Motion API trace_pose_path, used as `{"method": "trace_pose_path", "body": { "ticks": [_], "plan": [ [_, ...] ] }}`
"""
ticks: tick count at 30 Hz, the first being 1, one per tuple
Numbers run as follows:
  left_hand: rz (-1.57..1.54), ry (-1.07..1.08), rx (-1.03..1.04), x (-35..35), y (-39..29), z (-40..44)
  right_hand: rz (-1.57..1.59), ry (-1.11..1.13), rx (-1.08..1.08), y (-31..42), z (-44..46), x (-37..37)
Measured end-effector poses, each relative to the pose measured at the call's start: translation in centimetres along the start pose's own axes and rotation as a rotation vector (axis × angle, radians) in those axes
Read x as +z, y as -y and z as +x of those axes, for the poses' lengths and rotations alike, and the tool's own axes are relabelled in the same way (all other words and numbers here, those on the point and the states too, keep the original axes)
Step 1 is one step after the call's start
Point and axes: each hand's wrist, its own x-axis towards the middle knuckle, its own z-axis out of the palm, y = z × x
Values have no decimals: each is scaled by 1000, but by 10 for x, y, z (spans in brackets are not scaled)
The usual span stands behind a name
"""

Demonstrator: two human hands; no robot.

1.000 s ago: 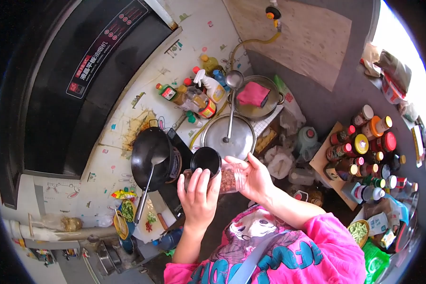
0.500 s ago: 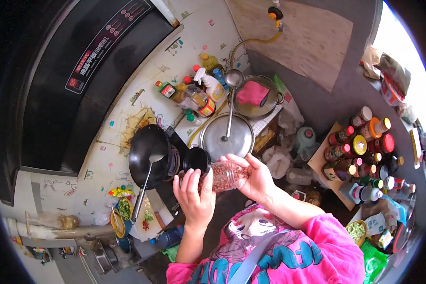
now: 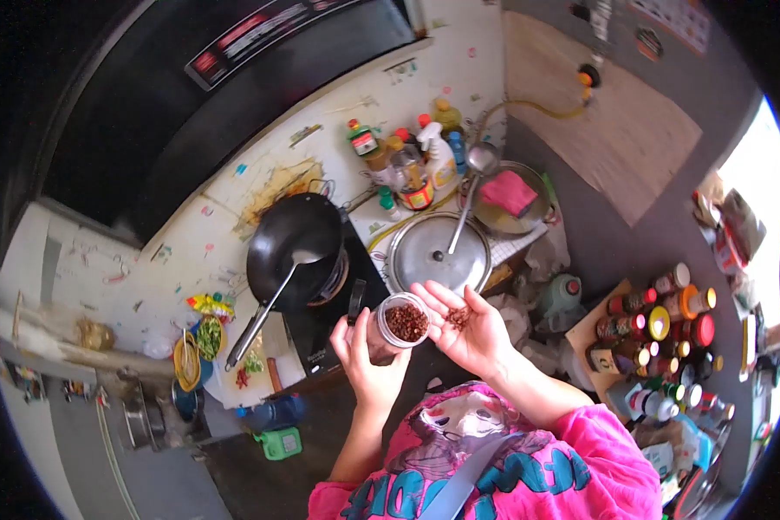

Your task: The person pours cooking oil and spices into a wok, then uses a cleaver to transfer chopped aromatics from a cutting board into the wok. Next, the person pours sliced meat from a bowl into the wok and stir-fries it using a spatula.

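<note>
My left hand [image 3: 368, 368] is wrapped round a clear jar [image 3: 388, 334], its open mouth turned up and reddish-brown dried bits [image 3: 406, 322] inside. A black lid [image 3: 356, 301] shows beside the same hand's fingers. Palm up, my right hand [image 3: 474, 338] lies just right of the jar's rim with its fingers stretched out. A small heap of the same bits [image 3: 459, 318] rests on its palm. Beyond the hands, a black wok [image 3: 290, 243] with a ladle [image 3: 273, 303] in it sits on the black stove [image 3: 364, 251].
A lidded steel pot [image 3: 439, 251] and a pot with a pink cloth [image 3: 508, 192] stand ahead. Bottles [image 3: 407, 169] line the wall. Many jars [image 3: 659, 323] occupy a board at the right. Bowls of cut vegetables [image 3: 208, 338] and a cutting board [image 3: 264, 373] are at the left.
The jar has gone from lying tilted over my right palm to standing more upright. Bits now rest in that palm. The whole view has turned and shifted.
</note>
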Motion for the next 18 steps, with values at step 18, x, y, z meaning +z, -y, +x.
{"method": "trace_pose_path", "body": {
  "ticks": [18],
  "plan": [
    [63, -352, -324, -129, 102, -45, -387, -81, 177, -125, 207, 10]
  ]
}}
